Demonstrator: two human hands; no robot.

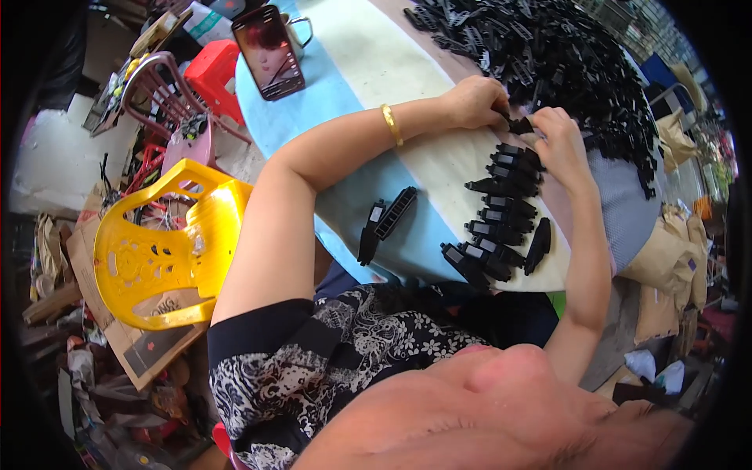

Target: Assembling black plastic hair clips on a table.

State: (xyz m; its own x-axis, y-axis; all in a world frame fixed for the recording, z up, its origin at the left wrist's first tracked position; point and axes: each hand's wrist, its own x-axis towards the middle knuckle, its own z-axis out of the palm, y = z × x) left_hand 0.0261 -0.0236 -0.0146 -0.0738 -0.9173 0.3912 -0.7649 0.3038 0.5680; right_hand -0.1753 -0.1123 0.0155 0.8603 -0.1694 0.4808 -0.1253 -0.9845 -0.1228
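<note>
The piece point(519, 125) is partly covered by the left hand point(475, 103) and right hand point(561, 147). The pile point(548, 59) is cut off by the upper edge. The cup point(297, 37) is partly hidden by the phone point(269, 53).

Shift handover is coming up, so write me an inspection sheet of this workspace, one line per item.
Surface: table covered by a striped tablecloth in blue, cream and pinkish tones.
Job's things: large heap of black plastic parts at the far right; curving row of black pieces nearer the body; two more pieces apart, to its left.
Clutter: lit smartphone tilted in front of a handled cup.
Hands: left hand and right hand both closed on a small black piece.
Cables: nothing seen on the table.
Surroundings: yellow plastic chair, red stool, brown paper sacks.
</note>
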